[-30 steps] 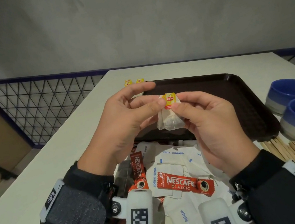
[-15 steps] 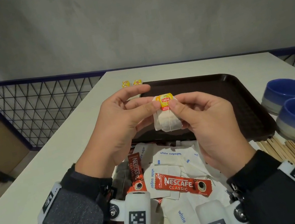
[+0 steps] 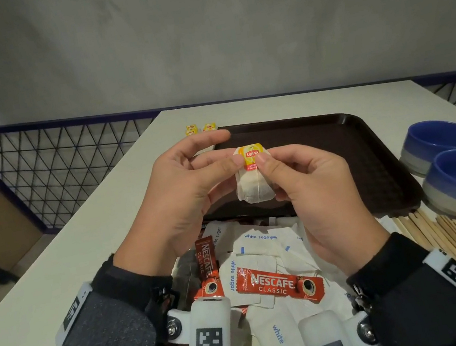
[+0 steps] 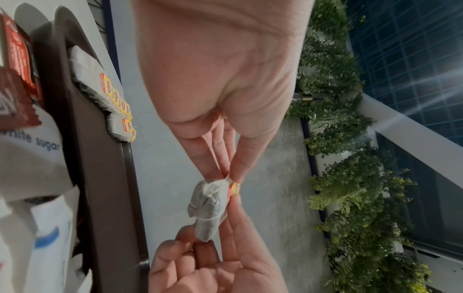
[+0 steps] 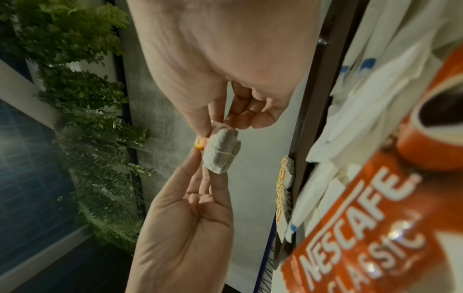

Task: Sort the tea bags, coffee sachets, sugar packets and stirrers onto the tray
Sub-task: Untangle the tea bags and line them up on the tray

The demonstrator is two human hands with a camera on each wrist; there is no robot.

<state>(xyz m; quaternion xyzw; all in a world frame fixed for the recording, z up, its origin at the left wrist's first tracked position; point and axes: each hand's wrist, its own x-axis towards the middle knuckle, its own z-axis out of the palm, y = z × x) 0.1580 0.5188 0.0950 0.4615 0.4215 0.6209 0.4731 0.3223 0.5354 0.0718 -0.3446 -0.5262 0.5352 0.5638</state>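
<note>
Both hands point(image 3: 190, 191) pinching Lipton tea bag point(image 3: 253, 182), above Nescafé Classic sachets point(image 3: 280, 284), white sugar packets point(image 3: 281, 343)

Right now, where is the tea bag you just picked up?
In the head view the tea bag is held in the air at centre, pinched between the left hand and the right hand, above the near edge of the brown tray.
</note>
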